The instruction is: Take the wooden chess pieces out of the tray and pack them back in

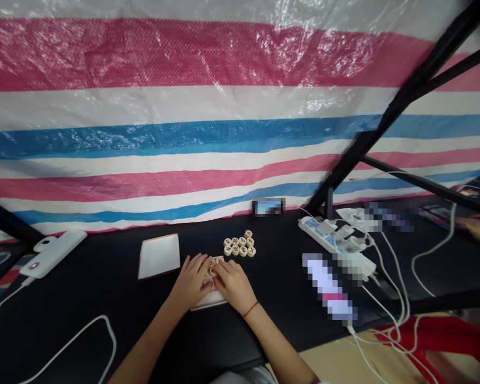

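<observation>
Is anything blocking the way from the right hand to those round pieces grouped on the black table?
Nothing visible stands between the right hand and the grouped round pieces just beyond it. The shallow white-lined box lies over on the left hand's side, off that path.

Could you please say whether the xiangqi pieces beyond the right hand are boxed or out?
Out: those xiangqi pieces sit directly on the black table, no box walls around them.
</observation>
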### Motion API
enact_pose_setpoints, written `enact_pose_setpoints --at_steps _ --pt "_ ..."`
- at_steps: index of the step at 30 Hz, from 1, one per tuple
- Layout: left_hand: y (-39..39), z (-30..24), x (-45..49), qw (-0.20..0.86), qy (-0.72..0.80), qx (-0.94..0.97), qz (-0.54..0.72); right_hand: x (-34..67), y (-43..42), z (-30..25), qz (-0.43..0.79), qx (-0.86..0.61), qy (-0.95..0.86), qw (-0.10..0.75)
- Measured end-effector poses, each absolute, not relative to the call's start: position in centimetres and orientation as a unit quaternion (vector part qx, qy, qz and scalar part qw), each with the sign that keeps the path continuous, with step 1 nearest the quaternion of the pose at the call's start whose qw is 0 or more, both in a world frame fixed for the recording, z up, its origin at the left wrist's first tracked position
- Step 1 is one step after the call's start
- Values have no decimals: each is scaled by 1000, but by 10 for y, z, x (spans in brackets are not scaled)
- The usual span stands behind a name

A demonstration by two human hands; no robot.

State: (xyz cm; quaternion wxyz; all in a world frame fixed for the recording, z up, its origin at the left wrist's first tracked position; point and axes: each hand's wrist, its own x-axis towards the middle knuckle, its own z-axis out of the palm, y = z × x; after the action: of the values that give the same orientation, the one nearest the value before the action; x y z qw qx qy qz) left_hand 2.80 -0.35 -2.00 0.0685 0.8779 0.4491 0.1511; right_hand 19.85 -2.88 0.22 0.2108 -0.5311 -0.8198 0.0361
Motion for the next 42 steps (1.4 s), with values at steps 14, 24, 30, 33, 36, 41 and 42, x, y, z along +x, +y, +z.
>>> enact_pose_setpoints --at_steps 14,24,30,33,36,41,42 --pt "4 -7 55 44 455 873 171 284 83 25 111 -801 -576 121" --pt "2 -7 59 44 457 873 163 288 113 17 172 -809 -557 75" --pt "2 -5 58 37 442 872 207 293 109 26 194 -794 -563 119" --pt "3 1 57 71 443 857 253 284 93 40 199 -774 -577 167" --pt "4 10 58 141 455 823 309 262 60 51 238 -710 -617 244" --pt "1 24 60 248 435 792 350 225 10 47 467 -515 -583 421" --pt "0 25 60 258 431 789 354 221 6 44 493 -500 -568 431"
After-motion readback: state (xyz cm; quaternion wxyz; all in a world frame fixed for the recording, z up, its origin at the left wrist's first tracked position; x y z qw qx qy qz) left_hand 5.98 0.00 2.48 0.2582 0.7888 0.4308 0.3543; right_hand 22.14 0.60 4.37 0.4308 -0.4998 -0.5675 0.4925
